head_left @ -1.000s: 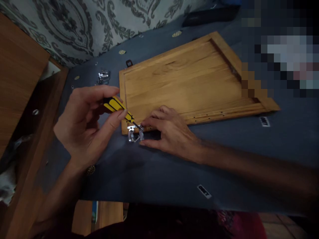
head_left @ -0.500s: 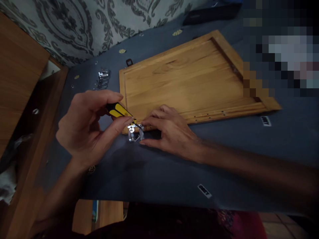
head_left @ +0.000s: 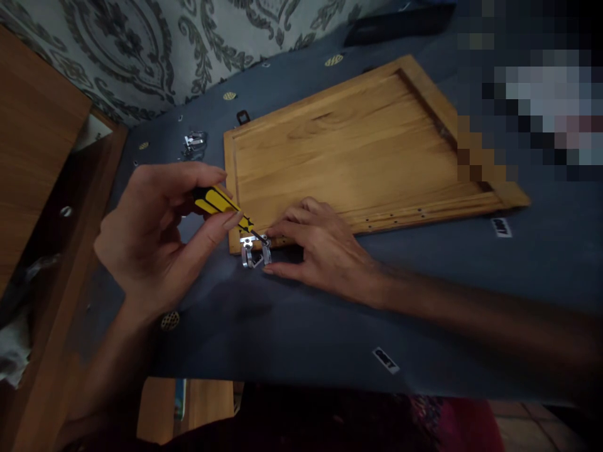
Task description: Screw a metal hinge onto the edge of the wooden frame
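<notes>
A yellow and black screwdriver (head_left: 218,201) is held in my left hand (head_left: 148,226), between the thumb and the curled fingers. Its shaft slants down to the right, and the tip meets the right part of a silver metal hinge (head_left: 247,243). This hinge sits at the near left corner of a wooden cabinet door (head_left: 339,147), partly overhanging its edge. My right hand (head_left: 327,251) rests on the door's near edge, with thumb and forefinger closed about the right side of the hinge. The screw head under the tip is too small to make out.
More metal hinges (head_left: 194,143) lie on the dark blue cloth (head_left: 301,339) beyond my left hand. Small dark holes dot the door's near rail. A wooden cabinet (head_left: 42,94) stands on the left, patterned fabric (head_left: 141,50) at the back, and a dark long object (head_left: 400,26) behind the door.
My left hand has shifted slightly left and up along the screwdriver, showing more of its yellow handle. The right hand and hinge keep their places.
</notes>
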Available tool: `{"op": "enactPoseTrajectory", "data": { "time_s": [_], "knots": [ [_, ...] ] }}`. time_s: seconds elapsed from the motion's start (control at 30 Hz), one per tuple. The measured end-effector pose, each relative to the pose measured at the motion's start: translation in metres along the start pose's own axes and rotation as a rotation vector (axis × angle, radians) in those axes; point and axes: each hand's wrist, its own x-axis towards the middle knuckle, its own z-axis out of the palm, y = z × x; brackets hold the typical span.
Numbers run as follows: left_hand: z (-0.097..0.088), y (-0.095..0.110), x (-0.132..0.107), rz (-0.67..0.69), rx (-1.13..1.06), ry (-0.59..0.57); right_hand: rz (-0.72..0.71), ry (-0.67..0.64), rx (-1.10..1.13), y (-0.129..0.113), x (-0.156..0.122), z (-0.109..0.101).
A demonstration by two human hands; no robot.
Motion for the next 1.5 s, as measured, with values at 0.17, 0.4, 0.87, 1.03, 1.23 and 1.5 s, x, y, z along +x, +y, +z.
{"op": "enactPoseTrajectory", "data": {
  "time_s": [0.17,0.4,0.87,1.03,1.23,1.5],
  "knots": [
    [-0.001,-0.001,0.0,-0.03,-0.019,-0.019,0.015,-0.005,-0.003,-0.001,0.0,-0.001],
    [-0.008,0.001,0.004,-0.101,-0.138,-0.139,0.032,-0.034,-0.001,-0.002,0.001,-0.002],
    [0.004,-0.003,-0.002,-0.047,-0.214,-0.053,0.032,-0.034,-0.008,-0.002,0.001,-0.003],
    [0.007,0.002,0.0,-0.026,-0.113,0.026,0.027,-0.033,-0.002,-0.002,0.002,-0.002],
    [0.007,0.001,-0.001,-0.023,-0.086,0.038,0.022,-0.021,-0.003,-0.002,0.001,-0.001],
    [0.004,0.007,-0.003,-0.125,-0.2,0.0,0.027,-0.027,-0.02,-0.001,0.001,-0.001]
  ]
}}
